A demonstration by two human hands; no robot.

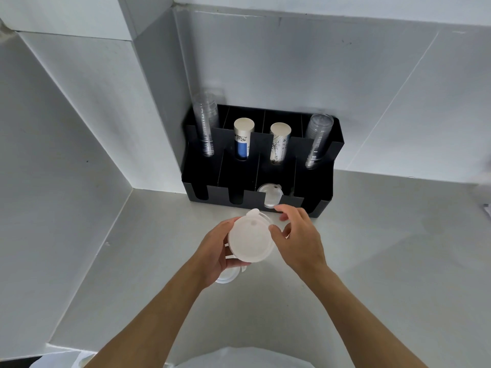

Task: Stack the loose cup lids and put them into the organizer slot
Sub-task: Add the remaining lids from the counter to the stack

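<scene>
I see a small stack of translucent lids gripped in the left hand above the counter, how many I cannot tell; the right hand touches its rim with loosely curled fingers. One lid lies under the left hand, and one lid stands in the third front slot of the black organizer, which holds four cup stacks: two clear, two paper.

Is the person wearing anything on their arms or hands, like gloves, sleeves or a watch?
No. Both forearms are bare up to the frame's bottom edge, with no sleeves. The left hand and right hand carry no gloves, rings, watch or bracelet. Light fabric shows only at the bottom edge.
</scene>
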